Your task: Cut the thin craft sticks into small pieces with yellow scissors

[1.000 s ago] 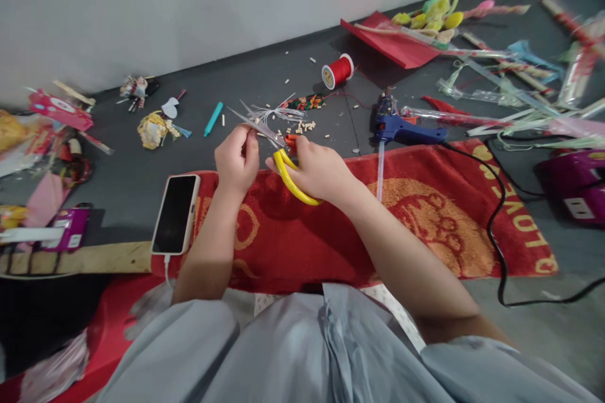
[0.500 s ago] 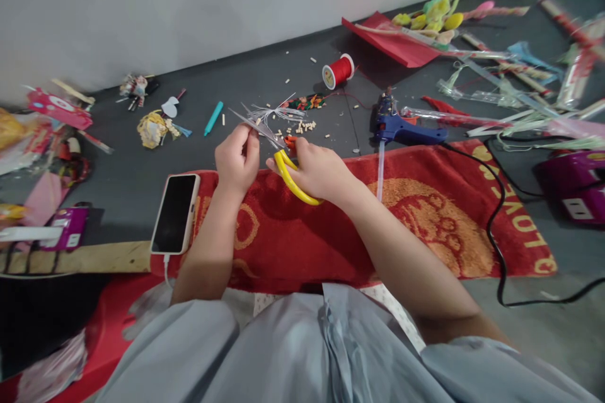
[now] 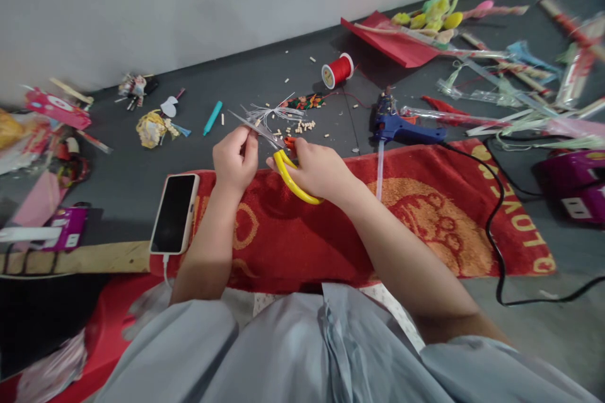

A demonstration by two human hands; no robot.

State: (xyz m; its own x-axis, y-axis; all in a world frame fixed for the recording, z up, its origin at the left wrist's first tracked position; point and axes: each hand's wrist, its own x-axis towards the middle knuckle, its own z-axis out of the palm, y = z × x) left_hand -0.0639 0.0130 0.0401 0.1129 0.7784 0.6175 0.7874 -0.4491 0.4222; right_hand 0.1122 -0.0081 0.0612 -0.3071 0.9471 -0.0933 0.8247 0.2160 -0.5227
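Note:
My right hand is closed around the yellow handle of a pair of scissors, whose blades point up and left towards my other hand. A bit of orange-red material shows by the right fingers; I cannot tell whether it is held. My left hand is closed in a pinch beside the blades, and what lies between its fingertips is too small to name. Just beyond both hands lie white thin strands, small pale bead-like pieces and a green and orange patterned bundle.
A red towel lies under my forearms, with a phone at its left. Right of my hands rests a blue glue gun with a black cord. A red thread spool, a teal pen-like stick and red paper lie farther back.

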